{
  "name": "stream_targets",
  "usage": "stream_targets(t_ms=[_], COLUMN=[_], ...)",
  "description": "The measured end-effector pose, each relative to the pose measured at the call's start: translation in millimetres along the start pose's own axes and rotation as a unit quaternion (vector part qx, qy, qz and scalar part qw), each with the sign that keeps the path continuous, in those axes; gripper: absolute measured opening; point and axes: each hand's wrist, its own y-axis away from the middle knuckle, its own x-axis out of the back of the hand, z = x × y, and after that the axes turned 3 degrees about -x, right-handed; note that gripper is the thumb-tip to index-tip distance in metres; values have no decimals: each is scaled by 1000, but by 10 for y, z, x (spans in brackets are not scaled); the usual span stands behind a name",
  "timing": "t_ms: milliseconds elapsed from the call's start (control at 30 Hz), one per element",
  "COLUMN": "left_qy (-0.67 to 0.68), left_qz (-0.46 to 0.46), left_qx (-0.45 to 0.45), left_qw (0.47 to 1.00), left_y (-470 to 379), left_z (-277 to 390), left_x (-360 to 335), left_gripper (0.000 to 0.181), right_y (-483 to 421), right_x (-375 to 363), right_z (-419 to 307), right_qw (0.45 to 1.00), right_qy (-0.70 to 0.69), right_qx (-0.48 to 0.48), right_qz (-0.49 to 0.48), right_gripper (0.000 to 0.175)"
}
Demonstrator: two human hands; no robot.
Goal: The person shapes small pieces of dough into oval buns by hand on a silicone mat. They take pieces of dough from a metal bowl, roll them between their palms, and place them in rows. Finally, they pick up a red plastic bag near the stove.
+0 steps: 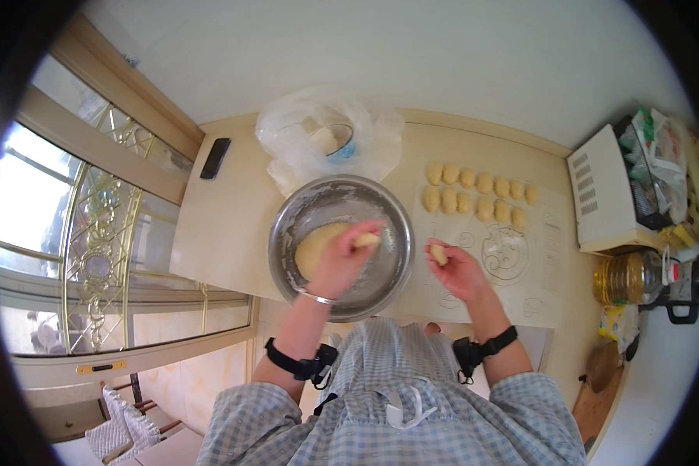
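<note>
My left hand [349,250] is over a steel mixing bowl [400,250], its fingers closed around a piece of pale yellow dough [367,239]. Beneath it, a larger lump of dough [310,250] lies in the left part of the bowl, partly hidden by the hand. To the right of the rim, my right hand [457,269] pinches a small piece of dough [438,254] above a translucent printed mat [472,303]. Two rows of small oval dough pieces [484,208] rest on the mat's far part. White residue coats the bowl's inner wall.
Behind the bowl, a clear plastic bag [279,140] surrounds a blue-patterned container [342,150] with pale powder. A smartphone [215,158] lies at the far left of the counter [227,233]. Along the right stand a white appliance [603,192] and a large oil bottle [626,277].
</note>
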Motion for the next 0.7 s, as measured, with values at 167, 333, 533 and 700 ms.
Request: stream_targets(t_ms=[167,333,533,700], left_qy=[-167,-165,-293,-92], left_qz=[-41,-41,-76,-178], left_qx=[-239,-310,-254,-364], left_qw=[956,935,919,910], left_y=[-30,-213,-566,-157], left_z=[-73,-535,246,527], left_x=[-1027,-1753,-1826,-2371], left_gripper=[46,49,41,36], right_y=[131,371,669,871], right_x=[-563,-579,-357,-61], right_z=[121,-78,-342,-760], right_qw=[995,992,990,974], right_qy=[-86,-64,-6,-83], right_qx=[42,97,132,204], right_qz=[-2,-39,53,-47], right_gripper=[38,40,43,58])
